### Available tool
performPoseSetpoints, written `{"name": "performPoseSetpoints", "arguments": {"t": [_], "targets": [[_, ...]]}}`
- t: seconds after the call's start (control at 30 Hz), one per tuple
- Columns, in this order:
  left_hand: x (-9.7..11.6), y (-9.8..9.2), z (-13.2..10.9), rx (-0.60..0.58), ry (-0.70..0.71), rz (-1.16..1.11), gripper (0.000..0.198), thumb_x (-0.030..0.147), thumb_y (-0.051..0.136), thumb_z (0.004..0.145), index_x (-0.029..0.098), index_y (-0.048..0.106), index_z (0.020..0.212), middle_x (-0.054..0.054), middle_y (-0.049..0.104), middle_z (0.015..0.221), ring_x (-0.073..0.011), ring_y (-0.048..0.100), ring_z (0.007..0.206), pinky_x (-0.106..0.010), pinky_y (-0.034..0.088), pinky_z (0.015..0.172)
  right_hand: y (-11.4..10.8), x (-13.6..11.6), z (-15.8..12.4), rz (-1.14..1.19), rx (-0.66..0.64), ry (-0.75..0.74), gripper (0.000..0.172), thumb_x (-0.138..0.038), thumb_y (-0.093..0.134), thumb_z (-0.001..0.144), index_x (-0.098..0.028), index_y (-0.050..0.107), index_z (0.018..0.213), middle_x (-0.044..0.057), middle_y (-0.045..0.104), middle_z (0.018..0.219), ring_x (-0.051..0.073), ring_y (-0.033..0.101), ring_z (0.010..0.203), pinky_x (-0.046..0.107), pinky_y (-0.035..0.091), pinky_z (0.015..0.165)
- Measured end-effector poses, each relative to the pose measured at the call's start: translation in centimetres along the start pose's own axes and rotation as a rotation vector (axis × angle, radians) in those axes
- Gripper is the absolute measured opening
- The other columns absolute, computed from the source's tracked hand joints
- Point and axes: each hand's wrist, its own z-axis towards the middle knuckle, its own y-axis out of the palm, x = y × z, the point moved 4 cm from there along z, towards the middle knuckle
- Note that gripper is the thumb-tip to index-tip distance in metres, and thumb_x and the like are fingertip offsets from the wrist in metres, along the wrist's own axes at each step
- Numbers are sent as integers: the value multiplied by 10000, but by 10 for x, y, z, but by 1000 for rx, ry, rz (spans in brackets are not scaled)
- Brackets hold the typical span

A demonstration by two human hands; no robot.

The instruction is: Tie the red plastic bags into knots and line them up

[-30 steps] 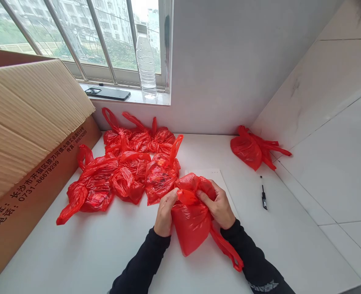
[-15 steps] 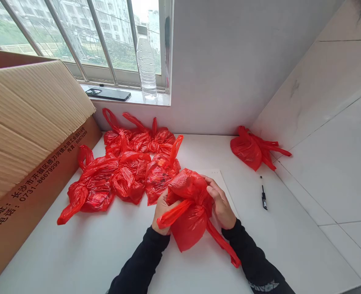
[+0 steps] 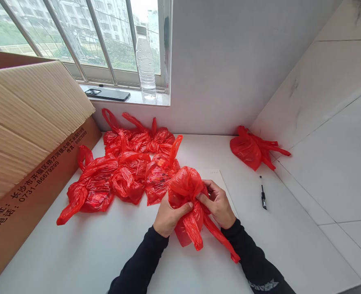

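A red plastic bag [image 3: 184,181] is gathered between my two hands, above the white table near its middle. My left hand [image 3: 170,214] grips it from the left, thumb pressed near the bunched neck. On the other side my right hand [image 3: 218,204] pinches the twisted plastic with thumb and fingers. Two handle strips hang from the neck, one toward me and one toward my right sleeve. What the bag contains is hidden. Just beyond my left hand lies a filled red bag [image 3: 159,177], touching or nearly touching the held one.
Several more tied red bags [image 3: 128,175] cluster at the back left beside a large cardboard box [image 3: 60,171]. Another red bag [image 3: 247,149] sits by the right wall, with a pen [image 3: 263,198] nearer me. The windowsill carries a phone [image 3: 108,94] and a water bottle [image 3: 146,65].
My left thumb has moved onto the bag's neck, and my right fingers have closed in there too. The left handle strip has swung from pointing left to hanging down toward me.
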Motion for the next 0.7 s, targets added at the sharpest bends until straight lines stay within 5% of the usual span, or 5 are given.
{"name": "performPoseSetpoints", "arguments": {"t": [0.27,0.57,0.7], "targets": [[-9,-8,2,145,-57,-146,331,262,860,663,157,682,921,-58,742,879,-239,685,817,-376,555,790,2,0,0,4,-88,24,232,-365,693,893,-230,648,1077,14,636,920,184,590,871,294,511,790],[-6,-4,1,99,-47,-27,366,324,845,705,151,694,990,-87,748,957,-262,687,892,-405,553,850,1,4,1,30,-31,66,228,-427,703,882,-216,639,939,-12,600,801,153,552,715,256,465,647],[-11,-10,3,166,-39,-162,352,286,861,685,152,706,971,-82,756,969,-268,702,926,-423,538,919,1,2,2,17,-77,45,264,-441,636,925,-231,642,1087,24,664,958,197,625,889,288,506,760]]}}
